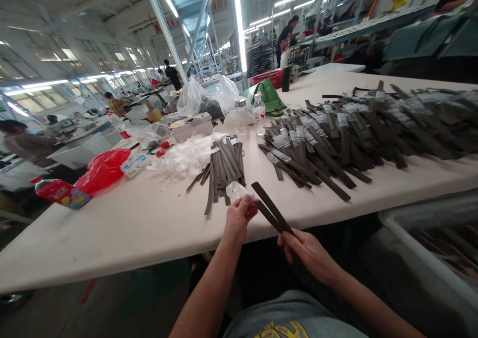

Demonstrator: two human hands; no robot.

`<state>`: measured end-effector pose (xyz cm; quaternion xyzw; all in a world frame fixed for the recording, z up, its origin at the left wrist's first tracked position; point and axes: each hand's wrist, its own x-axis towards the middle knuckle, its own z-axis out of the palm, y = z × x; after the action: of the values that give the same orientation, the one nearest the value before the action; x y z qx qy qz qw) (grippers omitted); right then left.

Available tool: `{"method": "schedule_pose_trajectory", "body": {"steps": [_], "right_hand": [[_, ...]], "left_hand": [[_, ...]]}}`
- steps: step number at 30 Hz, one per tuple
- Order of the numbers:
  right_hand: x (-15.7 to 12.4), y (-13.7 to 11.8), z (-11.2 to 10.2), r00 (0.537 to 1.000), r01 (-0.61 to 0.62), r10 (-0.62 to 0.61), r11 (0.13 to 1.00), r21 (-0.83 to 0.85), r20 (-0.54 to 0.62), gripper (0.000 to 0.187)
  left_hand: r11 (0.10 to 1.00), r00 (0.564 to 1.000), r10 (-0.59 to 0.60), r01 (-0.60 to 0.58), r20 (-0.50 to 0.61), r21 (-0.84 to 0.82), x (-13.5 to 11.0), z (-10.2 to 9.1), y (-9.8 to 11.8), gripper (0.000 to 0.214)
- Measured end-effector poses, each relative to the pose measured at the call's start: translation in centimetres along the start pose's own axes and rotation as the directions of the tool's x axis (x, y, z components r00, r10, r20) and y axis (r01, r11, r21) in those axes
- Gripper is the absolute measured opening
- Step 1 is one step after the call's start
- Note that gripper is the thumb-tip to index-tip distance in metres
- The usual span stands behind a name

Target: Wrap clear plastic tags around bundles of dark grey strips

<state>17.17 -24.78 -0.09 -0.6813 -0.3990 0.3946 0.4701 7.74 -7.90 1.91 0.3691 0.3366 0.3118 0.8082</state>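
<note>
Our right hand [305, 251] pinches two strips [271, 204] slanting far and left; our left hand [239, 214], beside their far ends, pinches film [235, 191].

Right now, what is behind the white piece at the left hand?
Beyond the white piece at the left hand, dark strips lie piled on the table. Whatever the piece and hand directly cover cannot be seen.

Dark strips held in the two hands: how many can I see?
2: one strip runs between the left hand and the right hand; the other strip rises beside it from the right hand, far end free. More may hide underneath.
</note>
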Motion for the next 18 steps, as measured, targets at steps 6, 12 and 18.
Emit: {"method": "schedule_pose_trajectory", "body": {"steps": [6,12,18], "right_hand": [[1.2,-0.6,0.2,0.999,0.047,-0.047,0.999,-0.014,0.017,0.044],[1.3,-0.7,0.3,0.997,0.080,-0.079,0.996,-0.025,0.025,0.045],[1.5,-0.6,0.5,0.995,0.078,-0.075,0.996,-0.046,0.058,0.043]], "left_hand": [[1.000,1.000,-0.004,0.004,-0.005,0.000,-0.1,-0.1,-0.2,0.040],[0.997,0.999,-0.022,0.020,-0.025,-0.073,0.4,-0.9,0.6,0.040],[0.997,1.000,-0.025,0.024,-0.007,-0.072,0.3,-0.9,0.5,0.036]]}}
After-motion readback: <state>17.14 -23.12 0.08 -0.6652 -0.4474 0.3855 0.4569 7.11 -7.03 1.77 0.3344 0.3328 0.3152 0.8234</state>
